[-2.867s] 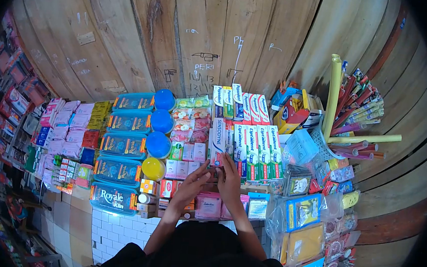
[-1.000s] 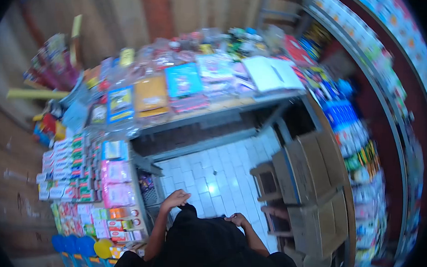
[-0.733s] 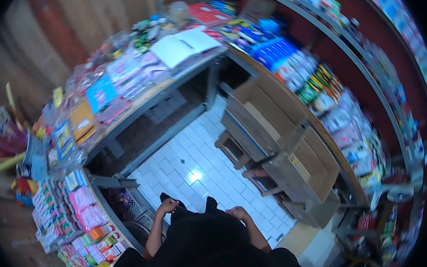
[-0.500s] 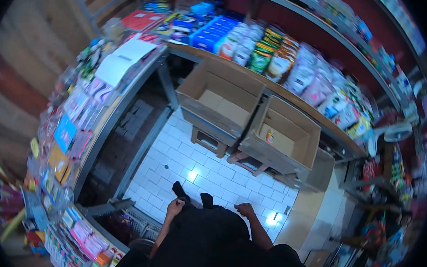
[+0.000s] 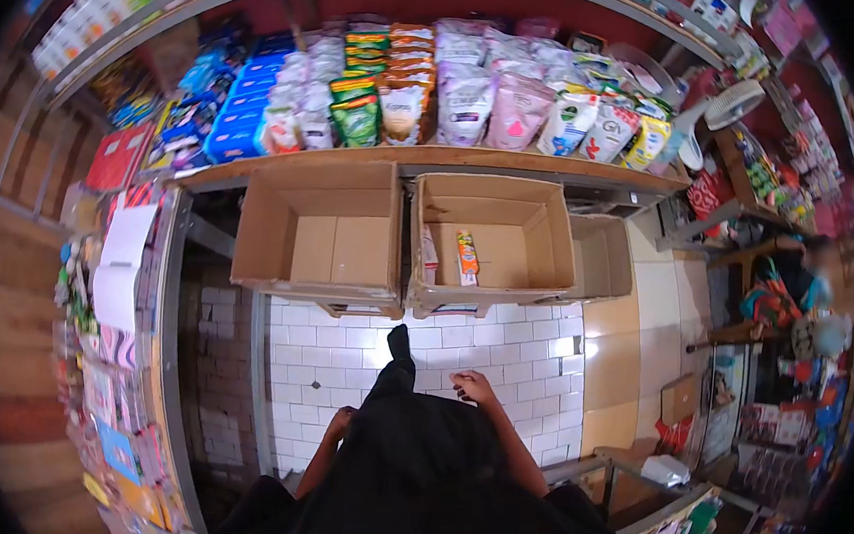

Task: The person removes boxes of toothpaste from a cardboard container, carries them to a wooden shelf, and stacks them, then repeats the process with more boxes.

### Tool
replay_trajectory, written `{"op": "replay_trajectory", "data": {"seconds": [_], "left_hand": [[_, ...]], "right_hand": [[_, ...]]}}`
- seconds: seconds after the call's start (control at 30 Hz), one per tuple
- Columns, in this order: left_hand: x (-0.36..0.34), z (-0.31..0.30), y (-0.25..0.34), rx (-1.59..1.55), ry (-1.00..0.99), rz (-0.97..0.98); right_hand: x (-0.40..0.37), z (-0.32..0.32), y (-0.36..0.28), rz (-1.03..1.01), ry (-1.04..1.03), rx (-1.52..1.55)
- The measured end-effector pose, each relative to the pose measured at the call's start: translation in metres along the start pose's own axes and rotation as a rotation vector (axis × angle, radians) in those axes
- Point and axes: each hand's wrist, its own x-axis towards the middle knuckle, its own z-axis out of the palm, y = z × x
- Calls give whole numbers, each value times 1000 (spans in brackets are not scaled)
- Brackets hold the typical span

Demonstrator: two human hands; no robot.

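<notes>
My right hand [image 5: 476, 387] is held out in front of my dark clothing, its fingers apart and loosely bent, with nothing in them. Close against my clothing is my left hand [image 5: 338, 424], whose fingers are mostly hidden. Ahead of me two open cardboard boxes stand on low stools: the left cardboard box [image 5: 311, 280] and the right cardboard box [image 5: 543, 216]. Inside the right one lie a small orange-and-green carton [image 5: 467, 258] and a pale packet [image 5: 429, 254]. Neither hand touches the boxes.
Behind the boxes, a wooden shelf [image 5: 355, 158] bears rows of pouches [image 5: 461, 104] and blue packs [image 5: 246, 107]. A goods-covered counter [image 5: 172, 347] runs along my left. White floor tiles [image 5: 314, 359] lie around my feet. A person [image 5: 792, 281] is at the far right.
My view has turned right and now faces the shelf and boxes squarely. One foot has stepped forward toward the boxes. My right hand's fingers have loosened from a closed shape.
</notes>
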Motion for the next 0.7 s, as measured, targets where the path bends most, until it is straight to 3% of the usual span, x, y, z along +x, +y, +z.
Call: {"op": "replay_trajectory", "data": {"seconds": [0.07, 0.23, 0.3, 0.37, 0.47, 0.57, 0.67, 0.7], "left_hand": [[14, -21, 25, 96, -16, 17], [78, -54, 72, -30, 18, -156], [106, -63, 89, -90, -26, -255], [117, -74, 112, -271, -102, -239], [128, -82, 157, -289, -161, -227], [115, -82, 227, -317, -190, -248], [114, -73, 256, -461, -208, -258], [113, -68, 260, -521, -206, -266]], "right_hand": [[-10, 2, -51, -28, 24, 37], [-24, -14, -163, -294, -319, 208], [-27, -23, -205, -333, -351, 325], [-22, -36, -240, -408, -333, 461], [8, -55, -279, -425, -98, 428], [92, -82, -266, -412, 102, 125], [174, -106, -237, -376, 269, -600], [182, -109, -240, -270, 203, -671]]}}
